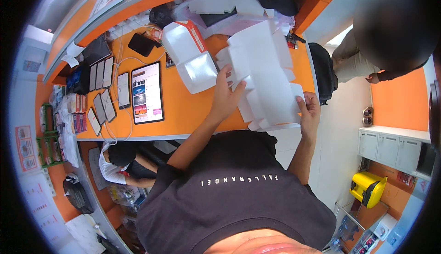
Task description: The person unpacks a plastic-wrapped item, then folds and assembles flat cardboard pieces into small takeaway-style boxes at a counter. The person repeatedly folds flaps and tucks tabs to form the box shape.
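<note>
A white unfolded cardboard box (262, 70) with cut flaps along its sides spans the space between my hands, over the right part of the orange desk. My left hand (226, 95) grips its left edge, thumb and fingers at the side flaps. At the near right corner, my right hand (308, 111) pinches the card with the thumb on top. Just left of it, an opened white food box (195, 63) with a red patterned strip rests on the desk.
A tablet with a lit screen (148, 93) and several phones (123, 90) with white cables lie on the orange desk (177, 111). More white cardboard (220, 5) is piled under the shelf. One person (356, 56) stands at the right; another (120, 157) is low at the left.
</note>
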